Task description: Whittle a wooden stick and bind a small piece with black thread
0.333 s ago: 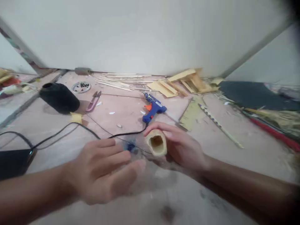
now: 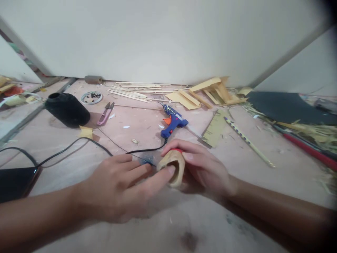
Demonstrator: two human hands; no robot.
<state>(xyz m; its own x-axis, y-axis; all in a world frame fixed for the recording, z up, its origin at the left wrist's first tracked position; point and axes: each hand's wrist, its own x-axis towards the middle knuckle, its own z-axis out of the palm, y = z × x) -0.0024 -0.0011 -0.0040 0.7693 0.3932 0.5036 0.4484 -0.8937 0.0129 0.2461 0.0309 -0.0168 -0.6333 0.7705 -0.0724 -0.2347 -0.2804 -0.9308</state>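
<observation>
A pale wall rose behind the pinkish worktop, which was littered with thin wooden sticks, a blue glue gun, purple snips and a black spool. Near the front edge, the right hand had its grip closed around a short hollow bamboo piece, open end toward the camera. The left hand lay loosely open, one fingertip touching the rim. Steadying the tube firmly and probing the opening lightly would probably serve best, since the cut edge might splinter.
</observation>
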